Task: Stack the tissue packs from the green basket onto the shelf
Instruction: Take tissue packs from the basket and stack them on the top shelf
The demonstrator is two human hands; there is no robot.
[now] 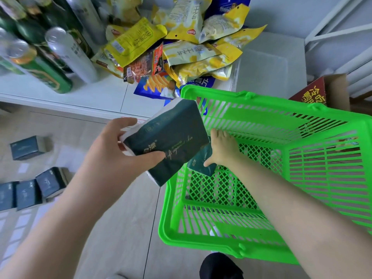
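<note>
The basket (281, 158) is bright green with a lattice pattern. The tissue pack (171, 137) is dark teal with pale lettering and white ends. Snack bags (181, 37) are mostly yellow, one red, some blue. Cans (46, 75) show green and silver.

A pale tiled floor (128, 208) lay under soft daylight. A white laminate counter (96, 95) stood ahead, and a white-painted metal frame (330, 31) rose at right.

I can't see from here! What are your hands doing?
Left hand holds tissue pack. Right hand grabbing another in green basket. Nothing blocking.
</note>
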